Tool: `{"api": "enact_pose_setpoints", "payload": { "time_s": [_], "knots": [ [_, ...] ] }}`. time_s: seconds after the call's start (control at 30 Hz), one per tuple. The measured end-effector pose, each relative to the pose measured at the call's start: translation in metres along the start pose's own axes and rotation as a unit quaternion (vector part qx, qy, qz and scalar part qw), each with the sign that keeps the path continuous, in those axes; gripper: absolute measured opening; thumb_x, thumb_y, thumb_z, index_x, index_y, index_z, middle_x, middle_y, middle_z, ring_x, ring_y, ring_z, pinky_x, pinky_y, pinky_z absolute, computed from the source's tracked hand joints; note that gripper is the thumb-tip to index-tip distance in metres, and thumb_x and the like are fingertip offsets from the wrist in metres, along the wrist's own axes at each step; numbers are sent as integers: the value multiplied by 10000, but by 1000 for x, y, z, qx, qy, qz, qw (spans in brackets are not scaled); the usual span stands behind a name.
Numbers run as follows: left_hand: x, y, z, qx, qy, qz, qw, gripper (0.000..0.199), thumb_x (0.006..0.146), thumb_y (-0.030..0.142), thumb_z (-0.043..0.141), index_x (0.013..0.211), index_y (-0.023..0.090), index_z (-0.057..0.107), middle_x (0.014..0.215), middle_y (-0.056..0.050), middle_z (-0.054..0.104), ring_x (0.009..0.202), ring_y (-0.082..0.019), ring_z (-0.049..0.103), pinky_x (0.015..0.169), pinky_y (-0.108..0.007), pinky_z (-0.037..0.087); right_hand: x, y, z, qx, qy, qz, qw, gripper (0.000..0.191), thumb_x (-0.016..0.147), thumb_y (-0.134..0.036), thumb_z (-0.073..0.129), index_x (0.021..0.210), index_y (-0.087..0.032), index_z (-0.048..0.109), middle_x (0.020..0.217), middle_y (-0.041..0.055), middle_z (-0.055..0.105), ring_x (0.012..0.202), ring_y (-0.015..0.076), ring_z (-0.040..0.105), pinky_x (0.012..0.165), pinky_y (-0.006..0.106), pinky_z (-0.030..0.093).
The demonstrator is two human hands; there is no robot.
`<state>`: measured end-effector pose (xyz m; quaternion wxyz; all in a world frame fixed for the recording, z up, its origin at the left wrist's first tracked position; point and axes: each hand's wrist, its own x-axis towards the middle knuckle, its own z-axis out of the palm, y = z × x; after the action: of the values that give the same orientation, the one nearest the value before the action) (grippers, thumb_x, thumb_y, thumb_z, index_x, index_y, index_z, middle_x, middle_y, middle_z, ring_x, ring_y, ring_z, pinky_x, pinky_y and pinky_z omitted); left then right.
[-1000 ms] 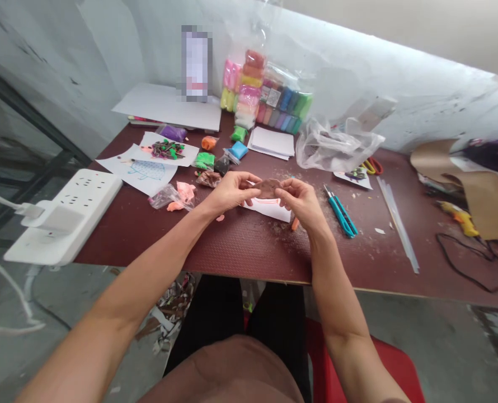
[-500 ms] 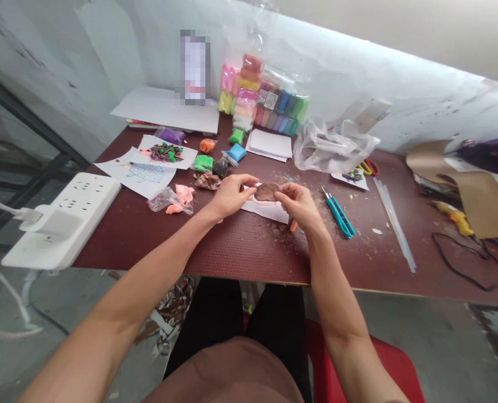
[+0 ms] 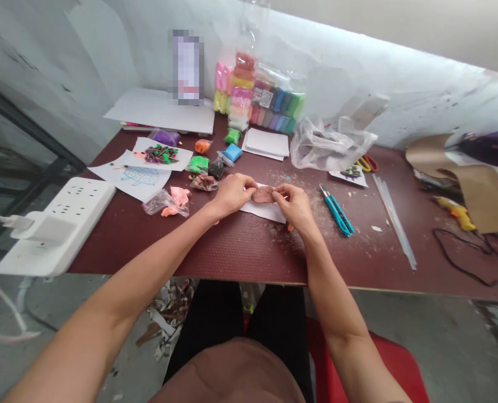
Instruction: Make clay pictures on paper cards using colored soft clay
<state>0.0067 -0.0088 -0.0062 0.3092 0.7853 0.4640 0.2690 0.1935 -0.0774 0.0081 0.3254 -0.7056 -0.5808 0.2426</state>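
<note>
A flat oval of brown modelling clay lies on a white paper slip with a drawn outline, at the middle of the dark red table. My left hand has its fingertips at the clay's left edge. My right hand pinches its right edge. A small orange clay bit shows just below my right hand. Nearest my left hand lies a bag of brown clay scraps.
Two teal craft knives and clay crumbs lie to the right. Farther right are clear rods and scissors. A white power strip sits at the left table edge. Bagged clay packs stand against the wall.
Both hands have lowered the brown clay from the air onto the white paper. The clay now looks flatter, and the view has shifted slightly.
</note>
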Motion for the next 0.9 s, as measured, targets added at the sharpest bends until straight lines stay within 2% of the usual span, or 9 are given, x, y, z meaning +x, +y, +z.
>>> {"api": "enact_pose_setpoints", "payload": {
  "time_s": [0.17, 0.5, 0.7, 0.9],
  "knots": [
    [0, -1, 5, 43, -1, 9, 999, 261, 881, 159, 647, 1008, 183, 875, 1011, -105, 841, 897, -238, 735, 903, -353, 560, 1, -1, 3, -44, 9, 3, 999, 113, 870, -235, 649, 818, -205, 745, 836, 45, 766, 777, 199, 685, 794, 339, 500],
    [2, -9, 7, 85, 3, 34, 996, 230, 909, 206, 658, 1014, 188, 863, 1010, -106, 822, 944, -246, 701, 942, -371, 548, 2, 4, 9, -77, 13, -7, 997, 85, 853, -235, 681, 825, -220, 760, 823, 37, 771, 772, 195, 686, 779, 327, 484],
    [2, -14, 8, 94, 18, 56, 994, 189, 914, 216, 660, 941, 202, 847, 965, -88, 781, 941, -239, 667, 928, -375, 537, 2, 4, 10, -96, 9, -9, 995, 74, 840, -238, 684, 823, -229, 756, 825, 36, 775, 765, 199, 680, 772, 333, 487],
    [-1, -11, 8, 158, 10, 82, 984, 231, 949, 208, 625, 938, 195, 855, 953, -118, 753, 943, -261, 636, 874, -393, 517, 1, 3, 10, -106, 20, 3, 994, 65, 835, -246, 723, 893, -230, 746, 865, 34, 761, 778, 199, 658, 784, 342, 470]
  ]
}}
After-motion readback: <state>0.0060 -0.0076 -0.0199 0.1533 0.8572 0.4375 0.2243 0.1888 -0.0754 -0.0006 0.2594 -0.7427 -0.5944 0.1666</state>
